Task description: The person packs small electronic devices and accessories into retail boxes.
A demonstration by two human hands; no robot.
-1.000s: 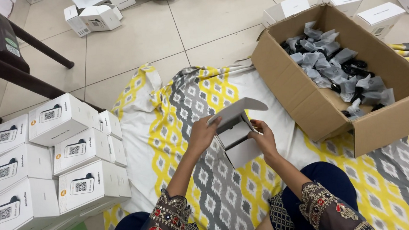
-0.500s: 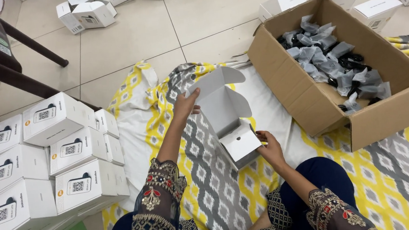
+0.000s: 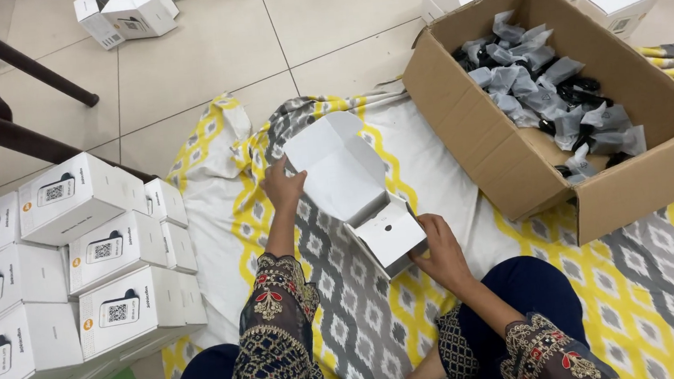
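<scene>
Box [image 3: 357,188] interior hidden behind flaps

You have a small white carton [image 3: 371,203] lying tilted on the patterned cloth, its long lid flap thrown open and pointing up and away from you. Its inner flap faces you, folded down, with one small dark hole in it.

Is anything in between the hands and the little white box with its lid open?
No. The left hand touches the raised lid of the open white cardboard box, and the right hand grips its lower corner. Nothing sits between them.
</scene>
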